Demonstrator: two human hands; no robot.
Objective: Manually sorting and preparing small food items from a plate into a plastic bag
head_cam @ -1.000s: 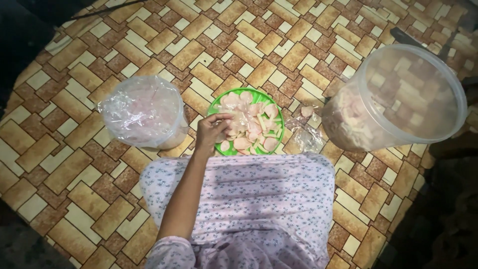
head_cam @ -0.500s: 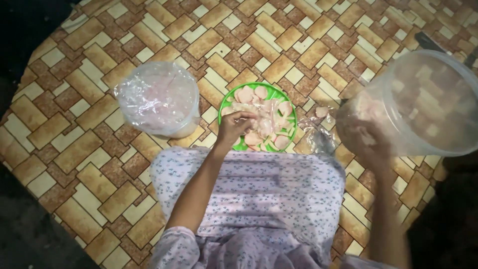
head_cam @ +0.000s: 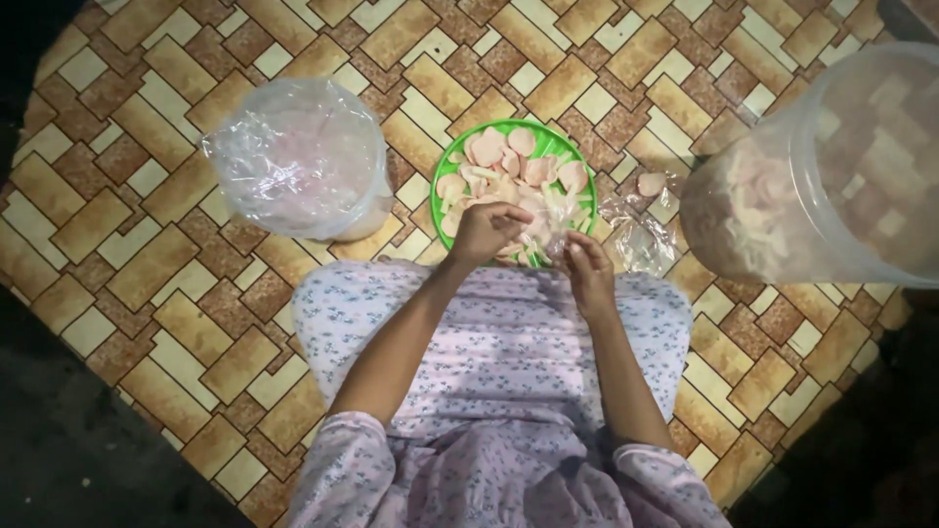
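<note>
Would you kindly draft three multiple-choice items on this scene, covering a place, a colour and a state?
1. Where is the bag-lined tub?
A. To the picture's left of the plate
B. On the plate
C. On the person's lap

2. What colour is the plate holding the pink crackers?
A. Blue
B. Green
C. White

3. How does the big clear bucket stand?
A. Upside down
B. Flattened
C. Tipped, with crackers inside

Answers: 1 A, it sits on the patterned floor mat beside the plate. 2 B, the rim is bright green. 3 C, its open mouth faces sideways towards the camera.
</note>
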